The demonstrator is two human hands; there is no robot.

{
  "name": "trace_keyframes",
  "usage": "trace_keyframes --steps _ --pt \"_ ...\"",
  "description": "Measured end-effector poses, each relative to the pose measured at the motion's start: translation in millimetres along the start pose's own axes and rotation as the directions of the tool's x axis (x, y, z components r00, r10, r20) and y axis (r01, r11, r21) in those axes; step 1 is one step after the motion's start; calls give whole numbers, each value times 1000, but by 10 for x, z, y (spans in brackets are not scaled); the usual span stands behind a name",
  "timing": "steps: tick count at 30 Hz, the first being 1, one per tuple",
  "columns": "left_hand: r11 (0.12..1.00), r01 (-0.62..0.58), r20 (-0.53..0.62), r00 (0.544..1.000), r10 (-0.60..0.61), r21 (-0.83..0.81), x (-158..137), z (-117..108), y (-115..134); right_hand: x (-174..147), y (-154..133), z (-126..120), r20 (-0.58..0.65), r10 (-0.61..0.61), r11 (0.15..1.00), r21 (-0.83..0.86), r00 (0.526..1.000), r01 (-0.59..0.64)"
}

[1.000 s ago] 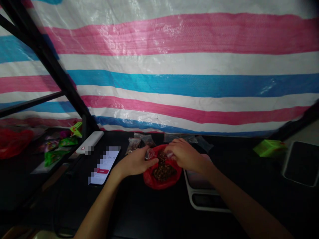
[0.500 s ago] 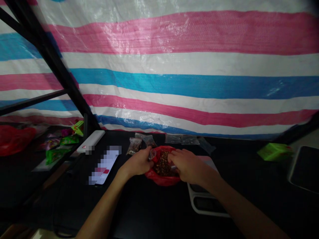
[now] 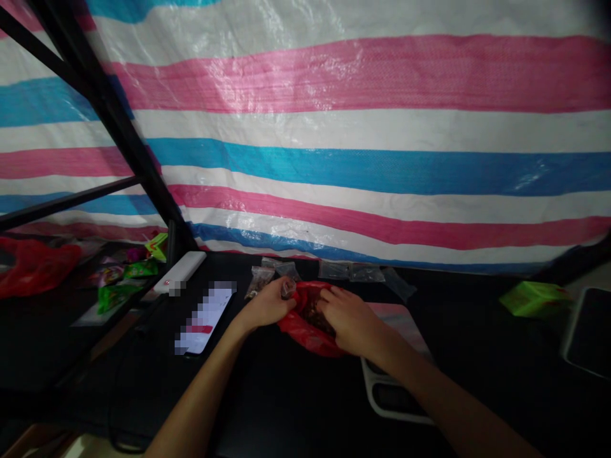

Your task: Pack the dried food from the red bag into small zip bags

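A red plastic bag [image 3: 305, 331] sits in front of me with its mouth spread, holding a heap of small brown and yellowish grains [image 3: 312, 312]. My left hand [image 3: 271, 304] is closed at its left rim and pinches a small clear plastic bag [image 3: 288, 288]. From the right, my right hand [image 3: 346, 318] reaches over the opening, fingers curled down into the grains; what they hold is hidden. Partly beneath my right forearm lies a white kitchen scale [image 3: 375, 397]. Just beyond my left hand are small clear bags, one a filled zip bag [image 3: 260, 278].
Several flat clear bags [image 3: 366, 273] lie along the back edge. To the left are a phone [image 3: 210, 318], a white box [image 3: 184, 270], green packets [image 3: 117, 296] and another red bag [image 3: 45, 270]. A green carton [image 3: 534, 299] and a dark-screened device [image 3: 589, 331] stand right.
My right hand has shifted slightly left over the grains, its fingers more curled, covering more of them. My left hand still holds the small clear bag. The view has shifted slightly.
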State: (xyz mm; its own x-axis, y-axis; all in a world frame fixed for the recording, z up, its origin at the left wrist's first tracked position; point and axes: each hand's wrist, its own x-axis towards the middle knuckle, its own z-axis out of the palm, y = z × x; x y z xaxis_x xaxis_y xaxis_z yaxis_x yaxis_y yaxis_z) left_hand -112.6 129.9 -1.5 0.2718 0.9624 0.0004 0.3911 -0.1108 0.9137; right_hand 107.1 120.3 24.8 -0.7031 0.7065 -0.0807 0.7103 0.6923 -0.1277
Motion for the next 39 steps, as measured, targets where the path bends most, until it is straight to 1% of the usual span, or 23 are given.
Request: trace_keyframes --steps 3,6,8,10,13,16,19,22,24,27,29,31,33,35,37,39 --pt "997 82 18 996 -82 -2 -6 61 -38 -9 -10 7 20 20 999 44 1000 -21" --pt "981 160 42 987 -156 -111 21 133 -45 21 0 55 -26 22 989 143 999 -18" --pt "960 182 76 983 -170 -214 48 162 -48 52 12 90 -77 21 979 205 997 -4" --pt "934 185 81 982 -168 -305 70 172 -55 80 24 112 -120 38 968 252 992 -7" --pt "914 169 68 986 -154 -368 87 163 -72 102 47 131 -148 74 957 288 986 -28" --pt "946 110 61 994 -95 -307 89 133 -91 101 90 169 -160 88 938 345 983 -27" --pt "986 -44 63 996 55 -162 85 84 -108 85 189 214 -148 96 898 439 984 -22" --pt "983 -181 53 982 181 -1 71 39 -97 47 347 180 -90 72 853 522 993 -14" --pt "968 -238 31 971 237 81 58 29 -67 5 447 82 -71 41 792 611 997 11" --pt "940 -322 19 946 322 112 44 59 -15 -76 509 -139 -113 35 701 711 993 56" --pt "930 -348 5 937 349 120 43 104 5 -125 476 -268 -151 58 668 740 987 74" --pt "929 -342 -26 937 349 142 47 161 12 -151 397 -336 -198 86 647 756 977 96" --pt "928 -334 -66 935 349 164 52 219 12 -147 298 -335 -262 102 673 728 960 128" --pt "925 -339 -97 928 359 173 57 273 9 -122 201 -291 -330 85 744 649 940 161" --pt "921 -348 -114 922 370 173 62 319 6 -93 122 -244 -383 30 809 552 923 203" --pt "918 -358 -126 916 380 169 67 356 3 -70 68 -216 -432 -27 851 464 902 248"
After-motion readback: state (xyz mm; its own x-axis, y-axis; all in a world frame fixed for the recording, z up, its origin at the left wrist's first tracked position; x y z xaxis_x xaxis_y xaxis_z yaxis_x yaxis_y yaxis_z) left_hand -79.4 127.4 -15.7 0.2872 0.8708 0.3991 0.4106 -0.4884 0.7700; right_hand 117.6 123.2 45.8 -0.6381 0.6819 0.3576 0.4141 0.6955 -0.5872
